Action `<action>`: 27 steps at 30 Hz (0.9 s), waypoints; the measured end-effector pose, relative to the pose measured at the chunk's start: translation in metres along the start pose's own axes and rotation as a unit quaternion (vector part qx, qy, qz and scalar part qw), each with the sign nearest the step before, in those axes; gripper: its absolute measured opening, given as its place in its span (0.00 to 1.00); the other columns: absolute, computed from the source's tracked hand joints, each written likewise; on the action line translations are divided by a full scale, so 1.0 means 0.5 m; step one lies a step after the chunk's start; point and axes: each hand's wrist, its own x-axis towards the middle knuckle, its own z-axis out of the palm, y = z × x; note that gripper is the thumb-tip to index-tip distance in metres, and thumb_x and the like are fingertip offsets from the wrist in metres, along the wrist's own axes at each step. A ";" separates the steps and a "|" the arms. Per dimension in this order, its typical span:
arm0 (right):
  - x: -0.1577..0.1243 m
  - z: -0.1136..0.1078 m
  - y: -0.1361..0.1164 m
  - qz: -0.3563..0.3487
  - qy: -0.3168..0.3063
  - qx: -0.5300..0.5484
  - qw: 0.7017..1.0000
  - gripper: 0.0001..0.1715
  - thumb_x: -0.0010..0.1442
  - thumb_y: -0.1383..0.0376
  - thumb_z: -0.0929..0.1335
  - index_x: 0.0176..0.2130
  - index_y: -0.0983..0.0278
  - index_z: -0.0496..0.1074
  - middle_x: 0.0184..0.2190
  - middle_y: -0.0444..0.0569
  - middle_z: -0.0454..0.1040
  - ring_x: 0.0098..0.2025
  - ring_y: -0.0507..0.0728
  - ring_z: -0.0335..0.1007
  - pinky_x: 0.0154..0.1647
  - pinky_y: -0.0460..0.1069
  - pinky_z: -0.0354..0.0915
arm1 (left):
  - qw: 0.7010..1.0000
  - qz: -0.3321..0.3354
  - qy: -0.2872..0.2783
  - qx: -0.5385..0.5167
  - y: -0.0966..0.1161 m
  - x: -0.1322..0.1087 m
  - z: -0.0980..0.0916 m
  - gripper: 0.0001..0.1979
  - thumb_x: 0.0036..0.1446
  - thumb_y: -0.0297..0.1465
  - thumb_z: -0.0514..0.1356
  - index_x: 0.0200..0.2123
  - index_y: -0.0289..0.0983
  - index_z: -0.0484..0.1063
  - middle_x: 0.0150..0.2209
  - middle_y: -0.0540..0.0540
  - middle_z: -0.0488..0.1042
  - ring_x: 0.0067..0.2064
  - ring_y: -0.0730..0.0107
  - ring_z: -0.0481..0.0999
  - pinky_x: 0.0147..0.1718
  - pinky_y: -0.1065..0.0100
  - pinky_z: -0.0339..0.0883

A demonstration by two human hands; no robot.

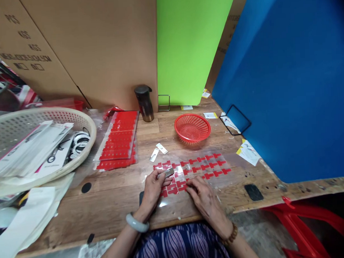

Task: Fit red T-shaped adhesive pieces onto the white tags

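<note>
My left hand [155,188] pinches a small flat grey metal plate [169,172] between thumb and fingers, above a clear plastic sheet. Rows of red T-shaped stickers [195,169] run across that sheet, which lies flat on the table before me. My right hand [202,193] has its thumb and fingertips closed at the edge of a red sticker [182,186] near the sheet's front; the fingers partly hide it. Just beyond the sheet lie two small metal plates, one silvery [154,155] and one paler [161,148], both with slots or holes.
Behind the sheet stands a red plastic basket [192,128]. To the left are a stack of red sticker sheets [118,138], a dark tumbler [144,103] and a large white basket [89,147] of packaged parts. Cardboard [101,45], green [188,45] and blue boards [289,87] enclose the table.
</note>
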 end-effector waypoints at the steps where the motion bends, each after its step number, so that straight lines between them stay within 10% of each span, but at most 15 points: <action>1: -0.003 0.005 0.002 -0.002 0.011 -0.001 1.000 0.06 0.59 0.67 0.63 0.35 0.60 0.70 0.33 0.50 0.70 0.38 0.59 0.67 0.42 0.54 0.63 | 1.000 -0.001 0.002 0.000 0.001 -0.001 0.000 0.11 0.49 0.33 0.65 0.32 0.31 0.70 0.29 0.42 0.79 0.30 0.67 0.80 0.33 0.70 0.73; 27: 0.000 0.034 0.001 0.014 0.044 -0.050 0.998 0.09 0.61 0.68 0.60 0.31 0.61 0.66 0.31 0.48 0.66 0.36 0.57 0.63 0.41 0.52 0.61 | 1.000 -0.011 -0.016 -0.013 -0.017 -0.017 0.038 0.13 0.47 0.31 0.65 0.36 0.33 0.69 0.29 0.46 0.77 0.31 0.64 0.80 0.36 0.65 0.73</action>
